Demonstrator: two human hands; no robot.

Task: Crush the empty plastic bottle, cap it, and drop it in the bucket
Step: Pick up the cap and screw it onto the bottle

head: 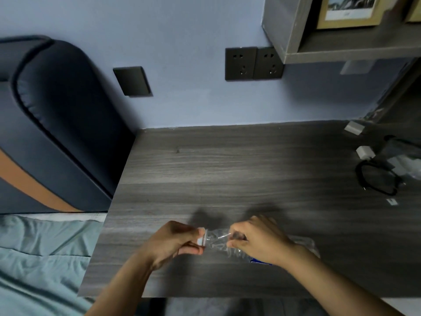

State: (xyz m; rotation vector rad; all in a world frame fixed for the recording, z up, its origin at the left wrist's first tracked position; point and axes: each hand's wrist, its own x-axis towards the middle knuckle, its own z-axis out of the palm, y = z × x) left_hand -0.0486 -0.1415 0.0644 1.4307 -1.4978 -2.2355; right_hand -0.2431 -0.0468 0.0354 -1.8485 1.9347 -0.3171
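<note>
A crumpled clear plastic bottle (217, 241) lies sideways just above the grey wooden desk (227, 167), neck pointing left. Its blue label shows under my right wrist. My right hand (257, 240) grips the crushed body near the shoulder. My left hand (177, 240) pinches the white cap (201, 238) at the bottle's mouth. The far end of the bottle sticks out behind my right hand. No bucket is in view.
A black coiled cable (376, 179) and a white charger (365, 152) lie at the desk's right side by clear plastic wrapping. A dark padded headboard (57, 122) and a bed with a light green sheet (41, 258) are to the left. Wall sockets (252, 63) sit above the desk.
</note>
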